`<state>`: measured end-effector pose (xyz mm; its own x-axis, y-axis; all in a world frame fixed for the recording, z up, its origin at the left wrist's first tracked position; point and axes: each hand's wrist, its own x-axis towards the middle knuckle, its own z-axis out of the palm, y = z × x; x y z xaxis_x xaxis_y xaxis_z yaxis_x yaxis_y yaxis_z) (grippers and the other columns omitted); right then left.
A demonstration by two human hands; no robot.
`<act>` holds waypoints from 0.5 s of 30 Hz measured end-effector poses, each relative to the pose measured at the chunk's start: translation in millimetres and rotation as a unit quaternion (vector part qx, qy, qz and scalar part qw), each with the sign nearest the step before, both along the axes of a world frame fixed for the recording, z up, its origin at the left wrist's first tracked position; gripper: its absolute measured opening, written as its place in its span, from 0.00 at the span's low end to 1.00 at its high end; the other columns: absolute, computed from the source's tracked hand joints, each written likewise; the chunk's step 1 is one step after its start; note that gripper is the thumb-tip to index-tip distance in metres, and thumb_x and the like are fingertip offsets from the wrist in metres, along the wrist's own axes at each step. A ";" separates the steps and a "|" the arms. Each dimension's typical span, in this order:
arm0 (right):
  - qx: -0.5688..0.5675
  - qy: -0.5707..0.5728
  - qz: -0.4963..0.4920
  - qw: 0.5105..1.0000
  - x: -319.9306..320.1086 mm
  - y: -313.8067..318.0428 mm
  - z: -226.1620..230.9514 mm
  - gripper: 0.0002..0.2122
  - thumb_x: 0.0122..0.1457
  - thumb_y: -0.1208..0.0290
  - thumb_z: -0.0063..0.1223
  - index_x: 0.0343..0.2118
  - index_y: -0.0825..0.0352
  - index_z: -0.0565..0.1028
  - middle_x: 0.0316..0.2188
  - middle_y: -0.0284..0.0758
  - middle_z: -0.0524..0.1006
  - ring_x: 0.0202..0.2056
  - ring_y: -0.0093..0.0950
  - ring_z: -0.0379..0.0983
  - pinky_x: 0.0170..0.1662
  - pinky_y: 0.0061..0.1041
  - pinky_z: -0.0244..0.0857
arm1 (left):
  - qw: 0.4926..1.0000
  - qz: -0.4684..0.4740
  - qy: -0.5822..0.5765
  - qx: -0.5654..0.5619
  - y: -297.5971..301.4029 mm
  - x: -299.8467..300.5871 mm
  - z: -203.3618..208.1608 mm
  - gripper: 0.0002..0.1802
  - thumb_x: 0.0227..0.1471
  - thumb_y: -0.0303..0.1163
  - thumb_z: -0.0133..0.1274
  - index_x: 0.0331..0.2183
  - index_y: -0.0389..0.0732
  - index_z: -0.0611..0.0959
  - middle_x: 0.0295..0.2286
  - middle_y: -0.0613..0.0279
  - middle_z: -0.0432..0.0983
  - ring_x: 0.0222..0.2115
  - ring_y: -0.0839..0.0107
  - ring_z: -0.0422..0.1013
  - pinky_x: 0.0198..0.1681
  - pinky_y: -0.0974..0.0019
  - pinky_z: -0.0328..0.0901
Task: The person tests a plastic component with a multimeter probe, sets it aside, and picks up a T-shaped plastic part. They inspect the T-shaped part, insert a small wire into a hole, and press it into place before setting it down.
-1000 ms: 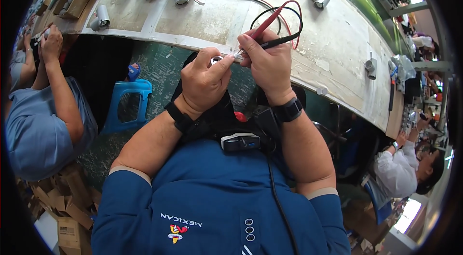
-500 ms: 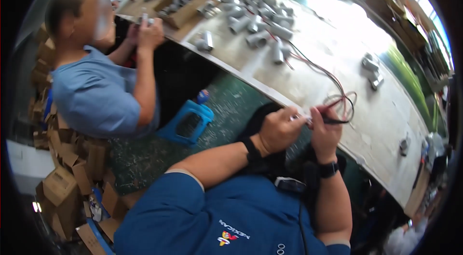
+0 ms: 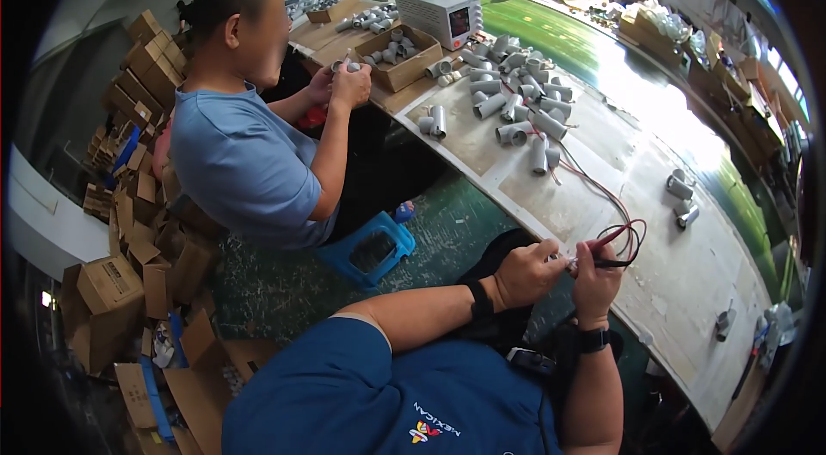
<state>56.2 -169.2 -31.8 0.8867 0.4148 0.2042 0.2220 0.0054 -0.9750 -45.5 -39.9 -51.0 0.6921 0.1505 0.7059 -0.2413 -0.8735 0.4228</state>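
At the worktop [image 3: 680,283] edge, my left grip [image 3: 527,272] pinches a pale part [image 3: 564,260], my right grip [image 3: 598,278] clasps leads [image 3: 613,264]; apparently probing, needing steadiness.

The person wears a dark blue shirt [image 3: 430,386] with a short, beige-edged left sleeve [image 3: 323,360], white lettering [image 3: 438,420], a red-and-yellow emblem [image 3: 422,432], and a black strap [image 3: 480,300] around each wrist.

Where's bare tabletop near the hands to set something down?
Bare worktable lies between the looped test leads and the lone gray cylindrical fitting farther right. It's crowded beyond the left hand, where gray cylindrical fittings are heaped.
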 end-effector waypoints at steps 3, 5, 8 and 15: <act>0.001 0.001 0.000 1.000 0.4 -0.5 -0.3 0.04 0.62 0.76 0.62 0.33 0.70 0.79 0.22 0.30 0.77 0.21 0.18 0.71 0.25 0.19 0.63 | 1.000 -0.003 0.011 0.005 0.3 -0.1 0.0 0.12 0.46 0.24 0.63 0.37 0.41 0.86 0.35 0.56 0.74 0.27 0.58 0.78 0.30 0.60 0.74; -0.003 -0.011 -0.002 1.000 -0.3 -0.3 -0.9 0.04 0.62 0.76 0.62 0.33 0.71 0.79 0.21 0.30 0.77 0.22 0.18 0.71 0.26 0.20 0.64 | 1.000 -0.006 0.005 0.007 1.7 0.2 1.7 0.13 0.46 0.24 0.63 0.38 0.41 0.86 0.35 0.56 0.74 0.27 0.58 0.78 0.29 0.60 0.74; -0.008 -0.006 -0.002 1.000 -1.7 -1.2 1.6 0.04 0.62 0.77 0.62 0.34 0.71 0.79 0.22 0.30 0.78 0.24 0.18 0.72 0.28 0.20 0.64 | 1.000 -0.015 0.004 0.002 0.9 0.9 -1.2 0.14 0.46 0.23 0.64 0.39 0.41 0.86 0.35 0.56 0.74 0.27 0.58 0.78 0.29 0.61 0.74; -0.005 0.002 -0.007 1.000 -8.6 -2.3 1.2 0.03 0.62 0.79 0.62 0.34 0.70 0.79 0.24 0.31 0.78 0.26 0.19 0.72 0.30 0.20 0.65 | 0.999 -0.024 -0.006 -0.021 2.8 1.6 -8.7 0.17 0.44 0.22 0.65 0.41 0.41 0.86 0.36 0.56 0.75 0.27 0.59 0.77 0.27 0.62 0.74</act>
<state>47.6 -171.5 -30.6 0.8931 0.4050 0.1957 0.2175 -0.0081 -0.9760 -43.8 -37.0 -59.7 0.6908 0.1466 0.7081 -0.2878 -0.8425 0.4553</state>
